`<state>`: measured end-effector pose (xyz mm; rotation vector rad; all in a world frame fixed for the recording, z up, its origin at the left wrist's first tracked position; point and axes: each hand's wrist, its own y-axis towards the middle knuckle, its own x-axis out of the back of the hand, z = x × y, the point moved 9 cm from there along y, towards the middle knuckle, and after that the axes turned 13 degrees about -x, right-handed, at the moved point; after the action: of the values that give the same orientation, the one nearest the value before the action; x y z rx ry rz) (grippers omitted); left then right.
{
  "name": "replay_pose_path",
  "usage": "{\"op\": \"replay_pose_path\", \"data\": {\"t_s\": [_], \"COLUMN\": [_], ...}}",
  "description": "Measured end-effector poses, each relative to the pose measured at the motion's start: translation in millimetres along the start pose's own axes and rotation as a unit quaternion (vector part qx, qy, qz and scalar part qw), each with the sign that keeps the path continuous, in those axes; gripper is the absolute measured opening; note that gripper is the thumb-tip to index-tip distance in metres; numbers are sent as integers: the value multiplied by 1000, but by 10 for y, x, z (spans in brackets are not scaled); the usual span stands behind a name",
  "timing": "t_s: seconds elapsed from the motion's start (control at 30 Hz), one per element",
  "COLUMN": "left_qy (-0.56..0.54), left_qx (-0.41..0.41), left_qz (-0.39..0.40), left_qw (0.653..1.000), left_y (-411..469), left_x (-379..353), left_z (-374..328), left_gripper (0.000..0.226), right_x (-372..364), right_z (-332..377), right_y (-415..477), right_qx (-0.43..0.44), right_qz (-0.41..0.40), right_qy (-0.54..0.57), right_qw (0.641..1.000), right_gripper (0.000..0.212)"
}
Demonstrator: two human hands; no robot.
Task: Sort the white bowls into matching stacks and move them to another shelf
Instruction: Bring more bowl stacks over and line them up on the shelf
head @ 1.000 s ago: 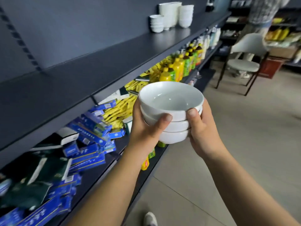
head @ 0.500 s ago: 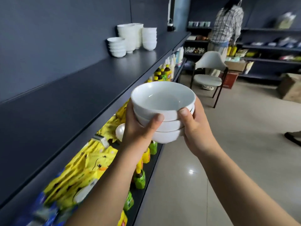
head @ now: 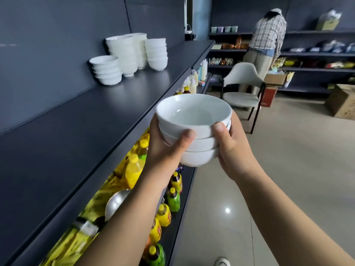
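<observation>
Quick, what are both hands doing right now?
Left hand: holding the stack of three white bowls, thumb curled over its side.
Right hand: holding the same stack from the other side.

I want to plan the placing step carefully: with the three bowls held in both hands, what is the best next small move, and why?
Probably carry the stack of three bowls forward along the top shelf toward the short bowl stack. The left hand and right hand grip it in the air beside the shelf edge, and that stack stands farther ahead.
</observation>
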<state>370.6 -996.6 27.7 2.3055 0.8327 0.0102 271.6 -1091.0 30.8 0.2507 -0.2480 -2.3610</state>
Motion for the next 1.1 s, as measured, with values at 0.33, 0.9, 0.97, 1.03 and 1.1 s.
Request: {"op": "replay_pose_path", "data": {"t_s": [0.33, 0.9, 0.97, 1.03, 1.1], "left_qy": [37, 77, 91, 110, 129], "left_qx": [-3, -48, -61, -81, -87], "left_qz": [-55, -144, -172, -207, -235], "left_qw": [998, 985, 979, 969, 959], "left_y": [1452, 3102, 3254, 3400, 3491], "left_x": [-438, -258, -122, 28, 144], "left_z": [1056, 2286, 2407, 2488, 2563], "left_gripper": [95, 91, 92, 92, 92], "right_x": [620, 713, 588, 441, 291], "right_z": [-226, -794, -870, -927, -1003], "right_y": [1904, 4138, 4416, 4686, 4869], "right_qx": [-1, -9, -11, -13, -22], "right_qz": [84, 164, 197, 232, 270], "right_qy": [34, 24, 17, 16, 28], "right_qw": [996, 986, 980, 972, 962], "right_gripper": [100, 102, 98, 91, 89]}}
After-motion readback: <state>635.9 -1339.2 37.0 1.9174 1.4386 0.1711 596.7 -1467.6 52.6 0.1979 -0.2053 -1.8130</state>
